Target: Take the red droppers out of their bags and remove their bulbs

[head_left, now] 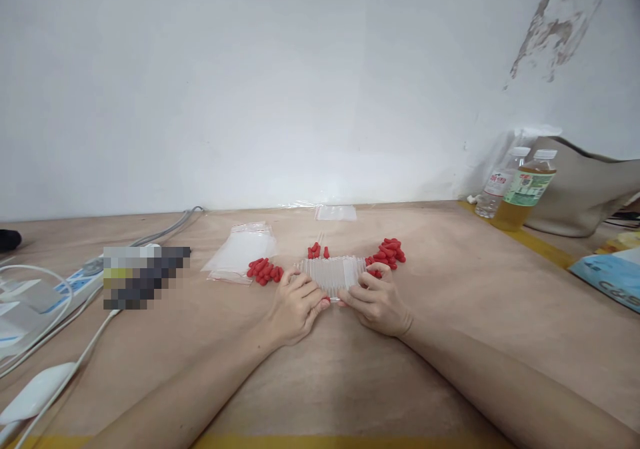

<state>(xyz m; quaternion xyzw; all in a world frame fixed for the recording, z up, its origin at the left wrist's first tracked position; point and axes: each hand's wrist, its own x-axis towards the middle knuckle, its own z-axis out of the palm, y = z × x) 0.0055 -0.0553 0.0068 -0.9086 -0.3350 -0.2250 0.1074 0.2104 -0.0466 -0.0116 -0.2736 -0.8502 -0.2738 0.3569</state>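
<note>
A row of thin clear glass tubes [327,274] lies side by side between my hands. At its near edge, my left hand [299,305] is closed, thumb and fingers pinched on a small red rubber bulb [326,299]. A clear tube seems to run from that bulb to my right hand [377,302], whose fingers are curled and pinched around its other end. Red dropper bulbs [265,271] lie heaped beyond my left hand. A larger heap of red bulbs [391,252] sits beyond the right. Several more red bulbs [315,251], some with tubes, rest behind the row.
Clear plastic bags [240,252] are stacked left of the row, with another bag [336,213] near the wall. A power strip [75,289] and white cables occupy the left. Two bottles [527,189], a grey bag [580,189] and a blue packet [610,275] stand right.
</note>
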